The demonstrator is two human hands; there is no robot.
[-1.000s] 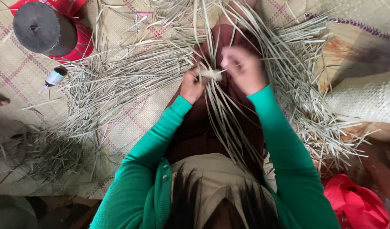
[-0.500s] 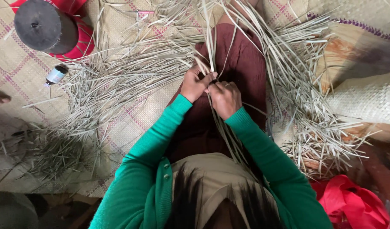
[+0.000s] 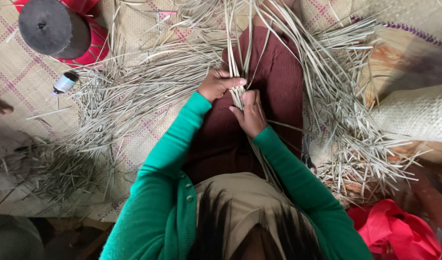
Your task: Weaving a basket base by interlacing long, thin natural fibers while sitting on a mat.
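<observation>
Long pale dried straw strands fan out over a woven mat and across my maroon-clad lap. My left hand pinches a bunch of strands where they cross over my lap. Just below and right of it, my right hand grips the same narrow band of strands, thumb pressing on it. Both arms wear green sleeves. The strands run up past my hands and down under my right forearm.
A dark round spool on a red base stands at the top left, a small bottle below it. A woven straw piece lies at the right, red cloth at the bottom right. Another person's fingers show at the left edge.
My right hand has come down from the raised strands and closed in beside my left hand. Both hands now sit together on the band over my lap.
</observation>
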